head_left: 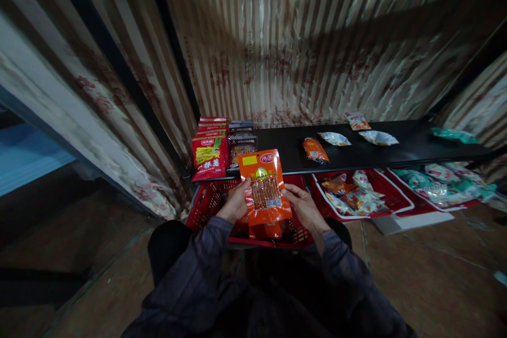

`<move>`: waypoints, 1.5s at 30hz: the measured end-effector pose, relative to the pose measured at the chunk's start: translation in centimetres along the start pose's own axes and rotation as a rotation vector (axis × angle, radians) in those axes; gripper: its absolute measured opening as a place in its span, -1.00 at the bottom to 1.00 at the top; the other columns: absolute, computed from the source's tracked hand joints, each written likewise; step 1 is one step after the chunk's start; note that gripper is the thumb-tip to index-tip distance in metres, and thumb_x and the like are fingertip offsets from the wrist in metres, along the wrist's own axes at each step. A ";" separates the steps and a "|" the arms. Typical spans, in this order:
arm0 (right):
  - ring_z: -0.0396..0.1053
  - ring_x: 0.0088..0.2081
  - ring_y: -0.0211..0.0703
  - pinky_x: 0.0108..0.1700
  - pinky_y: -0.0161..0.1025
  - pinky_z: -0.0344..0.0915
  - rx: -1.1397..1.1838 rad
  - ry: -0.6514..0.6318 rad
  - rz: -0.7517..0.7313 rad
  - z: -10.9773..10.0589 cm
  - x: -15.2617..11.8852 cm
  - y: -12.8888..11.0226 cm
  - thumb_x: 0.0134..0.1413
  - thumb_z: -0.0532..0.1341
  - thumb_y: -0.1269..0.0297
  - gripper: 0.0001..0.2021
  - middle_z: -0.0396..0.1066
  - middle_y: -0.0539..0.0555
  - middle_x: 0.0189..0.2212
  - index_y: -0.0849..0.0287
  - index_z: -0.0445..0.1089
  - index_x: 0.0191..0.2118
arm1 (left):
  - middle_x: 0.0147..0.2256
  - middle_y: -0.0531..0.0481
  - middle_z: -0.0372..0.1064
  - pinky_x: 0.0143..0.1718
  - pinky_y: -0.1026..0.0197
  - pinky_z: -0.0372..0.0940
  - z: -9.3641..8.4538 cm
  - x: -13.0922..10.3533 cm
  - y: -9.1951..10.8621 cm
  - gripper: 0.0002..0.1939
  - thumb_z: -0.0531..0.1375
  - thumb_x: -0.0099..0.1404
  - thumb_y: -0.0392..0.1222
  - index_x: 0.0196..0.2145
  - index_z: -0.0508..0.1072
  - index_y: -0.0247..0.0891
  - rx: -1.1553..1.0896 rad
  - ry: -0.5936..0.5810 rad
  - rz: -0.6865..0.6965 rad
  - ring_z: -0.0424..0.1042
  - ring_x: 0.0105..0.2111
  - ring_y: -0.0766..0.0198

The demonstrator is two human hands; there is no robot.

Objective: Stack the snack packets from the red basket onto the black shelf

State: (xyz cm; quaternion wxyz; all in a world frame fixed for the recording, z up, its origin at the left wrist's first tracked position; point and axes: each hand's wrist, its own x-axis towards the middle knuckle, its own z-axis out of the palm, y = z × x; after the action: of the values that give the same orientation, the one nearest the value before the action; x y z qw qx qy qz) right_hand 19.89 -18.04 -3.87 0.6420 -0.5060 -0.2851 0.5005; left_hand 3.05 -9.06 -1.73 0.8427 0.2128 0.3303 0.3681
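An orange snack packet with a see-through middle is held upright between my two hands, above a red basket. My left hand pinches its left edge, and my right hand grips its right edge. Beneath it, part of another orange packet shows in the basket. Just behind, at the left end of a black shelf, stand red packets in a row, with dark packets beside them on the right.
Farther right on the shelf lie an orange packet, two pale packets, a red-and-white packet and a green one. Two more red baskets with snacks stand below. A striped curtain hangs behind; black posts rise at the left.
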 end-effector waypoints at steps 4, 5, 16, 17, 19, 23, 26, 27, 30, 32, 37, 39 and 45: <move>0.49 -0.32 -0.15 -0.18 -0.19 0.38 0.004 -0.078 -0.010 -0.3 -0.3 0.1 -0.19 0.44 0.10 -0.64 0.58 0.00 -0.32 0.11 0.52 -0.21 | -0.29 -0.14 0.55 -0.05 -0.01 0.40 0.8 0.7 0.5 -0.74 0.27 0.25 -0.12 -0.18 0.46 -0.35 0.020 -0.018 -0.036 0.55 -0.22 0.06; 0.50 -0.31 -0.14 -0.18 -0.19 0.38 0.000 -0.088 -0.017 -0.3 -0.4 0.2 -0.19 0.44 0.10 -0.63 0.58 0.01 -0.30 0.11 0.52 -0.20 | -0.29 -0.14 0.55 -0.05 -0.01 0.39 1.0 0.8 0.6 -0.74 0.26 0.26 -0.12 -0.17 0.46 -0.35 0.023 -0.018 -0.040 0.55 -0.22 0.07; 0.49 -0.36 -0.08 -0.23 -0.14 0.39 0.022 0.058 -0.053 -0.4 -0.4 0.4 -0.29 0.45 0.06 -0.60 0.58 0.00 -0.37 0.10 0.52 -0.26 | -0.19 -0.18 0.55 0.04 -0.02 0.34 0.8 1.1 -0.1 -0.74 0.16 0.29 -0.23 -0.10 0.48 -0.37 0.048 -0.184 -0.088 0.53 -0.12 0.06; 0.48 -0.37 -0.08 -0.23 -0.14 0.39 0.017 0.065 -0.054 -0.4 -0.4 0.5 -0.29 0.45 0.05 -0.60 0.58 0.00 -0.37 0.10 0.52 -0.26 | -0.20 -0.18 0.55 0.05 -0.02 0.33 0.6 1.1 -0.3 -0.76 0.18 0.26 -0.28 -0.12 0.49 -0.37 0.058 -0.184 -0.074 0.53 -0.12 0.06; 0.48 -0.37 -0.08 -0.23 -0.14 0.39 0.008 0.077 -0.053 -0.5 -0.3 0.5 -0.30 0.44 0.04 -0.60 0.58 0.00 -0.38 0.10 0.52 -0.26 | -0.21 -0.16 0.55 0.06 -0.01 0.32 0.2 1.0 -0.6 -0.75 0.22 0.17 -0.37 -0.16 0.50 -0.37 0.080 -0.188 -0.040 0.52 -0.11 0.07; 0.48 -0.38 -0.07 -0.23 -0.13 0.39 0.038 0.097 -0.037 -0.7 -0.3 0.7 -0.34 0.45 0.04 -0.59 0.57 0.00 -0.39 0.11 0.52 -0.28 | -0.23 -0.14 0.55 0.07 0.00 0.31 -0.1 0.8 -0.8 -0.68 0.26 0.00 -0.50 -0.23 0.51 -0.36 0.124 -0.215 -0.002 0.52 -0.10 0.07; 0.47 -0.40 -0.10 -0.25 -0.15 0.39 0.064 0.108 -0.030 -0.9 -0.2 0.7 -0.34 0.45 0.06 -0.60 0.57 -0.01 -0.40 0.11 0.52 -0.28 | -0.24 -0.12 0.55 0.07 0.00 0.30 -0.1 0.7 -1.0 -0.65 0.27 -0.06 -0.53 -0.26 0.52 -0.35 0.155 -0.230 0.016 0.51 -0.10 0.07; 0.47 -0.41 -0.11 -0.26 -0.15 0.39 0.069 0.111 -0.027 -0.9 -0.2 0.8 -0.33 0.45 0.07 -0.60 0.57 -0.01 -0.41 0.11 0.52 -0.28 | -0.25 -0.11 0.55 0.07 0.01 0.30 -0.1 0.7 -1.1 -0.64 0.27 -0.07 -0.54 -0.26 0.52 -0.34 0.164 -0.232 0.020 0.51 -0.10 0.07; 0.47 -0.40 -0.10 -0.27 -0.15 0.39 0.070 0.122 -0.022 -1.1 -0.3 0.9 -0.32 0.45 0.07 -0.60 0.56 -0.01 -0.42 0.11 0.52 -0.27 | -0.25 -0.09 0.55 0.07 0.01 0.30 -0.1 0.6 -1.2 -0.61 0.27 -0.08 -0.55 -0.24 0.53 -0.32 0.181 -0.237 0.020 0.50 -0.09 0.06; 0.49 -0.37 -0.07 -0.26 -0.14 0.40 0.062 0.132 -0.028 -1.2 -0.2 1.2 -0.29 0.44 0.07 -0.60 0.56 0.00 -0.43 0.12 0.51 -0.25 | -0.25 -0.10 0.55 0.06 0.01 0.29 -0.1 0.5 -1.2 -0.58 0.28 -0.09 -0.55 -0.22 0.53 -0.32 0.184 -0.239 0.012 0.50 -0.09 0.05; 0.49 -0.25 -0.02 -0.13 -0.05 0.41 -0.086 0.143 -0.121 -1.9 0.3 2.1 -0.15 0.36 0.04 -0.59 0.57 0.06 -0.29 0.11 0.48 -0.15 | -0.25 -0.11 0.54 0.04 0.02 0.32 0.1 0.5 -1.3 -0.48 0.29 -0.12 -0.54 -0.14 0.50 -0.31 0.182 -0.232 0.017 0.51 -0.10 0.05; 0.45 -0.10 0.02 0.00 0.02 0.35 -0.283 0.216 -0.261 -2.2 0.5 2.3 -0.08 0.32 0.05 -0.54 0.53 0.12 -0.12 0.10 0.44 -0.03 | -0.24 -0.06 0.55 0.03 0.05 0.32 0.3 0.4 -1.4 -0.41 0.29 -0.12 -0.55 -0.08 0.48 -0.25 0.181 -0.237 0.014 0.51 -0.10 0.08; 0.24 0.15 0.07 0.21 0.17 0.14 -0.915 0.314 -0.685 -2.4 0.1 1.8 0.12 0.12 0.31 -0.59 0.37 0.16 0.11 0.08 0.39 0.10 | -0.27 -0.01 0.53 -0.01 0.13 0.34 1.1 -0.2 -1.6 -0.40 0.29 -0.13 -0.55 -0.09 0.48 -0.22 0.172 -0.244 0.001 0.51 -0.11 0.13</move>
State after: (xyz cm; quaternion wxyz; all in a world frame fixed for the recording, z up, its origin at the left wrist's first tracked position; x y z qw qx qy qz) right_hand 21.37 -18.89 -6.38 0.5181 -0.6785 -0.5207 0.0104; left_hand 4.52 -10.35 -1.88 0.8551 0.3275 0.2553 0.3105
